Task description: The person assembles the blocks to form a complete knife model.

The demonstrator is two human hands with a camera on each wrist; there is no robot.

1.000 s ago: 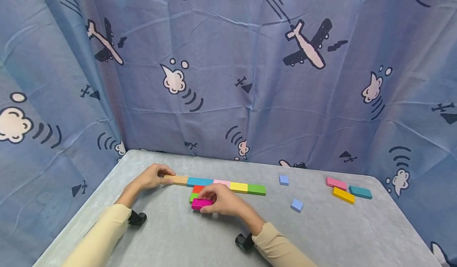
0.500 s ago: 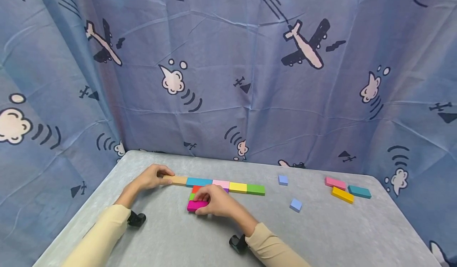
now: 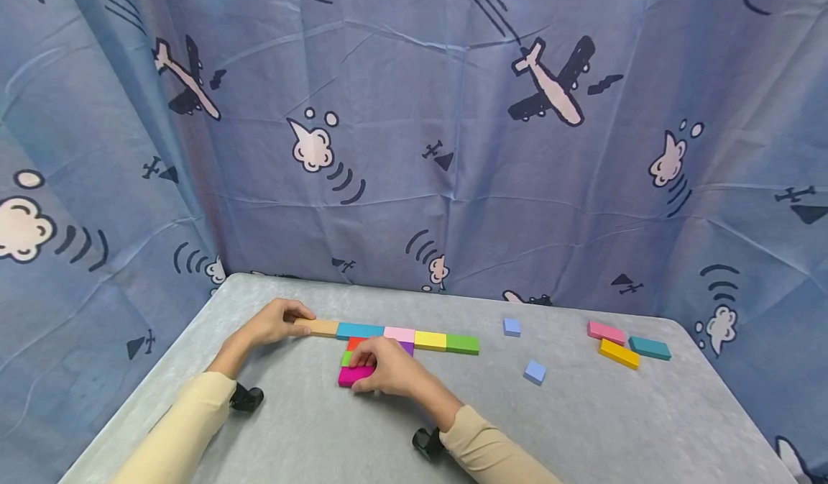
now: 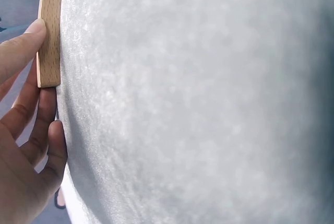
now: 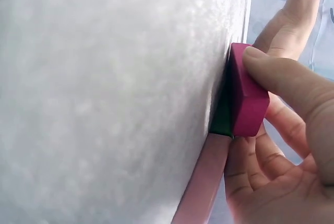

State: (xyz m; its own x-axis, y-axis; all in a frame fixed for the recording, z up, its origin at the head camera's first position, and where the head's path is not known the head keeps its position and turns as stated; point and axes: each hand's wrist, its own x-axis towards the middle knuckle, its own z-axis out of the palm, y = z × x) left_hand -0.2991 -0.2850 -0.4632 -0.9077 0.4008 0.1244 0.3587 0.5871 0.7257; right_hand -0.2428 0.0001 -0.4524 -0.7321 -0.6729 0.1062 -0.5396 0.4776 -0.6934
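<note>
A row of flat blocks lies on the grey table (image 3: pixel 388 434): tan (image 3: pixel 321 327), cyan (image 3: pixel 359 331), pink (image 3: pixel 399 334), yellow (image 3: pixel 430 340) and green (image 3: pixel 462 344). My left hand (image 3: pixel 296 323) pinches the tan block's left end; the left wrist view shows the thumb (image 4: pixel 21 46) on the tan block (image 4: pixel 49 31). Just in front of the row sit red (image 3: pixel 356 343), small green (image 3: pixel 347 358) and purple (image 3: pixel 407 348) blocks. My right hand (image 3: pixel 369 367) grips a magenta block (image 3: pixel 352 377), flat on the table against the small green one. In the right wrist view the thumb (image 5: pixel 282 78) presses the magenta block (image 5: pixel 245 98).
Two small light-blue cubes (image 3: pixel 512 326) (image 3: pixel 535 372) lie right of the row. Pink (image 3: pixel 607 331), orange-yellow (image 3: pixel 618 353) and teal (image 3: pixel 650 347) blocks sit near the table's right side. A blue curtain with aeroplane prints (image 3: pixel 453 146) closes off the back and the sides.
My right hand has slid the magenta block a little to the left, closer to the small green block. The left hand has stayed on the tan block.
</note>
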